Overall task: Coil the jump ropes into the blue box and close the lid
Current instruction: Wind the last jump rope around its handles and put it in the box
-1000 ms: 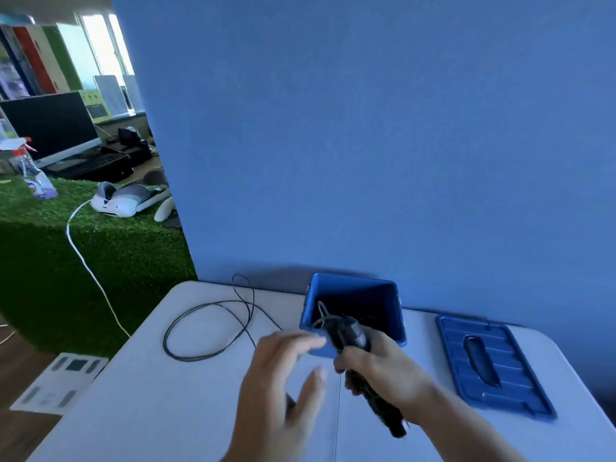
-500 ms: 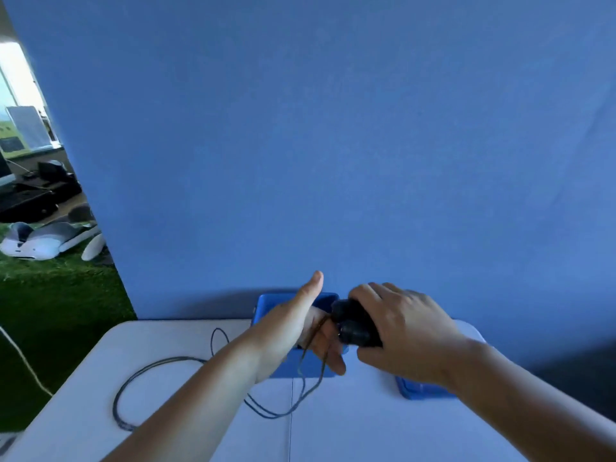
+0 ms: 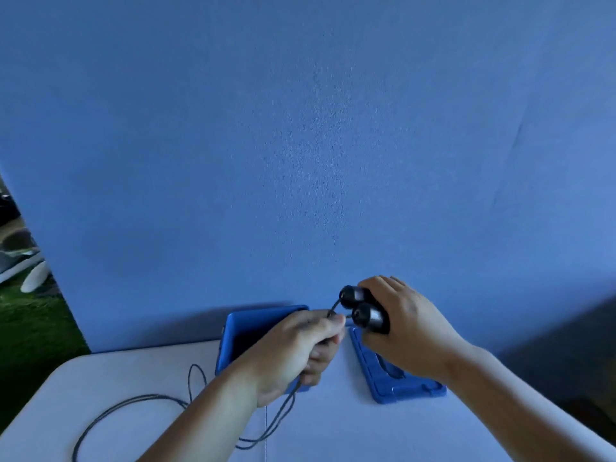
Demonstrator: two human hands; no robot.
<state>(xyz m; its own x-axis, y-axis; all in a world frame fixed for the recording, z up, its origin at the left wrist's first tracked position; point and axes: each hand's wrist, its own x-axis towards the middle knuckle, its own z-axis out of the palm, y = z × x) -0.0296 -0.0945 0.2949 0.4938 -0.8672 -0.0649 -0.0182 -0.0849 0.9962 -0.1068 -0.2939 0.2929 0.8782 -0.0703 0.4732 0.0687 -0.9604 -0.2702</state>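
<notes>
The left hand [image 3: 293, 355] has curled shut, now pinching the cord [image 3: 281, 415] just off the two black handles [image 3: 365, 311], which the right hand [image 3: 410, 331] grips together near the open blue box [image 3: 243, 328]. Coiling looks barely begun: the cord trails loose over the worktop [image 3: 366, 428], with the lid [image 3: 410, 390] lying beside the box. Next, I'd say, gather it in loops.

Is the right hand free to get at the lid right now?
Probably not: the right hand is close by the lid, but it grips both black handles, so it has no grip to spare.
</notes>
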